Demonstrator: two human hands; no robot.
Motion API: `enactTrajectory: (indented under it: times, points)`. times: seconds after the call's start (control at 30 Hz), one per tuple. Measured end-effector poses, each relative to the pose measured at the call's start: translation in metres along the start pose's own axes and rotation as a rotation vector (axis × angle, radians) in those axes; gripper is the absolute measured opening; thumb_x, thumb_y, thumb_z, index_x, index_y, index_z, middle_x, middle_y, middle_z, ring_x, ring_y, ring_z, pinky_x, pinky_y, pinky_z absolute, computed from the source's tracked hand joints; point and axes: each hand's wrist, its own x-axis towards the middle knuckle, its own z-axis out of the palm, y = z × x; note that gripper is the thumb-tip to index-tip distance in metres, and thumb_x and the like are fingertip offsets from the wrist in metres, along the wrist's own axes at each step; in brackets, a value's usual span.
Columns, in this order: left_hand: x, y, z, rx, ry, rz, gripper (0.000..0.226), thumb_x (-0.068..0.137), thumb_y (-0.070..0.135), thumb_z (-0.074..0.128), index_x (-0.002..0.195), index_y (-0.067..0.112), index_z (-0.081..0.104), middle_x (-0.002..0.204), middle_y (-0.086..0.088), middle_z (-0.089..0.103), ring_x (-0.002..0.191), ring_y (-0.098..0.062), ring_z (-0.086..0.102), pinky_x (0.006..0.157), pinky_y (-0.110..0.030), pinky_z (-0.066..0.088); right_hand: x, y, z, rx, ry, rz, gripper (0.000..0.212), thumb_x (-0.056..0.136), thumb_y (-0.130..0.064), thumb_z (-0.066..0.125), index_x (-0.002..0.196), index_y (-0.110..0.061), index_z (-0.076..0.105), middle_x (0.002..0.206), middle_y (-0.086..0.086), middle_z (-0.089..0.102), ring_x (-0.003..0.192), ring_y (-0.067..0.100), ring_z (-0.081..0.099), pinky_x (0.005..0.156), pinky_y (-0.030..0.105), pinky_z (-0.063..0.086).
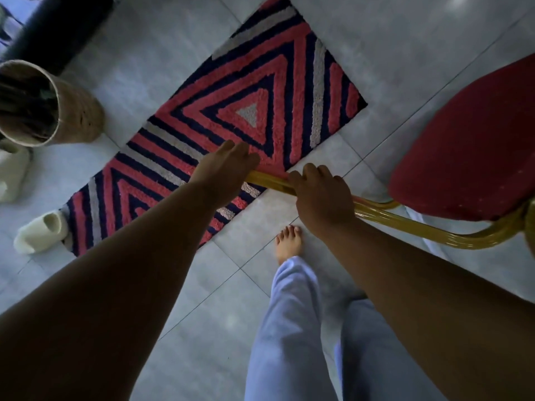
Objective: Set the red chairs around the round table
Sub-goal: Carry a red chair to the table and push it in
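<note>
A red chair (472,151) with a padded red seat and a gold metal frame (434,230) hangs tilted at the right of the head view. My right hand (321,195) is closed around a gold frame tube. My left hand (225,172) rests on the end of the same tube, fingers curled over it; how firm its hold is cannot be seen. The round table is not in view.
A pink, navy and grey striped rug (246,111) lies on the grey tiled floor under the hands. A woven basket (49,105) stands at the left, with pale slippers (40,233) below it. A dark post (58,27) rises at top left. My bare foot (289,241) stands on the tiles.
</note>
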Motion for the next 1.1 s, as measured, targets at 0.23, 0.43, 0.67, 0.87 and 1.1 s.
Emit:
enactTrajectory:
  times: [0.23, 0.43, 0.67, 0.87, 1.1]
  points:
    - [-0.016, 0.024, -0.03, 0.061, -0.004, 0.128, 0.028, 0.079, 0.003, 0.074, 0.105, 0.007, 0.064, 0.096, -0.015, 0.061, 0.082, -0.031, 0.057, 0.051, -0.035, 0.046, -0.032, 0.006, -0.021, 0.022, 0.035, 0.013, 0.033, 0.072, -0.008, 0.074, 0.101, -0.009, 0.057, 0.085, 0.016, 0.057, 0.074, 0.036, 0.057, 0.056, 0.041, 0.048]
    - [-0.047, 0.073, -0.078, 0.113, -0.015, 0.204, 0.034, 0.086, 0.014, 0.069, 0.119, 0.015, 0.061, 0.106, -0.008, 0.061, 0.088, -0.023, 0.056, 0.06, -0.036, 0.054, -0.098, 0.011, -0.07, 0.054, 0.045, 0.126, 0.032, 0.078, -0.02, 0.069, 0.106, -0.009, 0.057, 0.09, 0.015, 0.058, 0.083, 0.035, 0.059, 0.067, 0.045, 0.051]
    - [-0.089, 0.156, -0.137, 0.142, 0.017, 0.286, 0.026, 0.081, 0.011, 0.069, 0.106, 0.013, 0.065, 0.094, -0.006, 0.059, 0.076, -0.021, 0.054, 0.054, -0.036, 0.052, -0.173, -0.004, -0.112, 0.103, 0.201, 0.123, 0.026, 0.083, -0.026, 0.066, 0.105, -0.013, 0.06, 0.095, 0.013, 0.065, 0.087, 0.031, 0.062, 0.075, 0.043, 0.051]
    - [-0.14, 0.242, -0.178, 0.091, 0.208, 0.294, 0.02, 0.076, 0.006, 0.069, 0.094, 0.014, 0.07, 0.081, -0.006, 0.06, 0.071, -0.023, 0.056, 0.057, -0.035, 0.049, -0.254, 0.015, -0.156, 0.186, 0.355, 0.135, 0.024, 0.094, -0.032, 0.046, 0.096, -0.013, 0.061, 0.084, 0.01, 0.062, 0.076, 0.026, 0.058, 0.064, 0.038, 0.05]
    - [-0.192, 0.284, -0.206, -0.119, 0.338, 0.174, 0.04, 0.084, 0.029, 0.069, 0.121, 0.019, 0.058, 0.113, -0.013, 0.058, 0.102, -0.032, 0.053, 0.084, -0.05, 0.05, -0.352, 0.069, -0.211, 0.361, 0.481, 0.148, 0.023, 0.088, -0.023, 0.067, 0.107, -0.012, 0.06, 0.099, 0.01, 0.059, 0.087, 0.028, 0.056, 0.07, 0.044, 0.049]
